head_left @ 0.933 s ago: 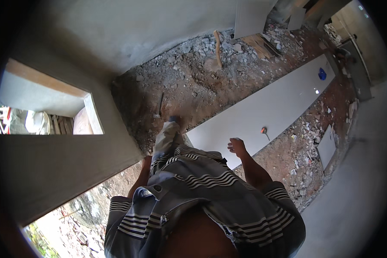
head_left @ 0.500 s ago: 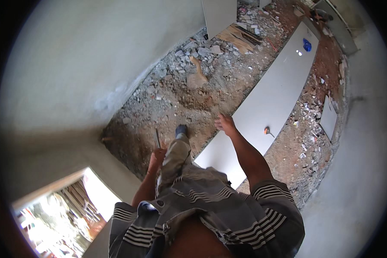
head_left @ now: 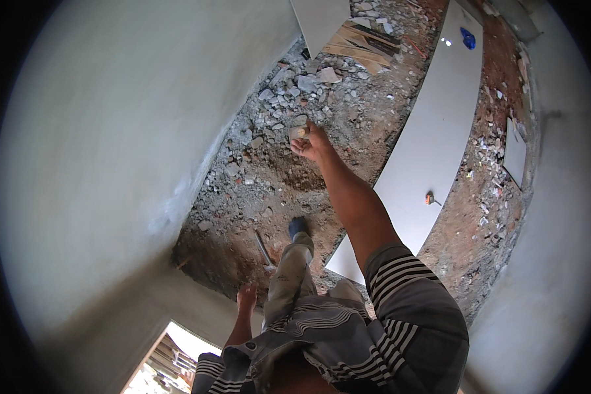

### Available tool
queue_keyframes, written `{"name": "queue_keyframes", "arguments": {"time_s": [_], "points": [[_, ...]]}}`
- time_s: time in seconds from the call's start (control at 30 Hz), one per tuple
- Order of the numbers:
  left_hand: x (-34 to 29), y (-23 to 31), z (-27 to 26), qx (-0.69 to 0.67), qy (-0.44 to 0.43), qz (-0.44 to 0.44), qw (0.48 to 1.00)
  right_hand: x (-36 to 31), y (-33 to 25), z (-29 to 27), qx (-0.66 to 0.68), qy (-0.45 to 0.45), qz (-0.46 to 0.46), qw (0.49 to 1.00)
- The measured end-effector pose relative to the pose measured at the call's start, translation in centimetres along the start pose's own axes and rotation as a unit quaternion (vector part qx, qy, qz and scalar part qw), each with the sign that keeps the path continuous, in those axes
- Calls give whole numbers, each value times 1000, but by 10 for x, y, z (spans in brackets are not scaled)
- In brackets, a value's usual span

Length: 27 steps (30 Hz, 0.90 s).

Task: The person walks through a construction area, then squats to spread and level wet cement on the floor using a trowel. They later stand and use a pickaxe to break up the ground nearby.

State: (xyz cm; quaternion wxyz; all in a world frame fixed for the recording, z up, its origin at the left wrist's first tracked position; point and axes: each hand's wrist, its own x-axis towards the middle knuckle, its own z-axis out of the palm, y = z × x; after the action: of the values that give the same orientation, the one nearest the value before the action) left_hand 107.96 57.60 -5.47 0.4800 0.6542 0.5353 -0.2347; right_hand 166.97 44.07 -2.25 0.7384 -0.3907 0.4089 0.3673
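My right hand [head_left: 310,142] reaches far forward over the rubble. Its fingers curl round the end of a wooden handle [head_left: 303,132], which points up toward me. Behind the hand a bit of the tool's flat, dull blade [head_left: 294,135] shows; most of the tool is hidden. Down by my left leg hangs my left hand [head_left: 247,297], fingers bunched together with nothing visible in them. Ahead of it, apart from the hand, a thin metal-looking tool [head_left: 262,247] lies on the dirt, partly hidden by my trouser leg.
A long white panel [head_left: 427,138] lies along my right, with a blue crumpled item [head_left: 467,38] and a small orange tool [head_left: 430,198] on it. Broken stone [head_left: 306,83] and wood pieces [head_left: 361,47] cover the ground ahead. A pale wall [head_left: 131,118] rises on the left.
My right hand has moved forward and left from beside the white panel to the wooden handle, which now points up at me. My left hand has drawn back from the thin tool on the ground.
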Motion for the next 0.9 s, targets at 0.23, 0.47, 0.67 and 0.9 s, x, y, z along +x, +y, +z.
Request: {"name": "queue_keyframes", "arguments": {"time_s": [0.23,0.47,0.67,0.9], "points": [[8,39,-23,-71,-38,-103,991,50,15,-24,160,55,-21,985],[41,111,-15,-103,-111,-22,988,-46,71,-134,263,-28,-51,963],[81,170,9,41,-150,-23,988,-222,106,-266,155,-82,-58,983],[60,218,75,96,-181,42,978,-383,159,-406,142,-47,-130,980]]}}
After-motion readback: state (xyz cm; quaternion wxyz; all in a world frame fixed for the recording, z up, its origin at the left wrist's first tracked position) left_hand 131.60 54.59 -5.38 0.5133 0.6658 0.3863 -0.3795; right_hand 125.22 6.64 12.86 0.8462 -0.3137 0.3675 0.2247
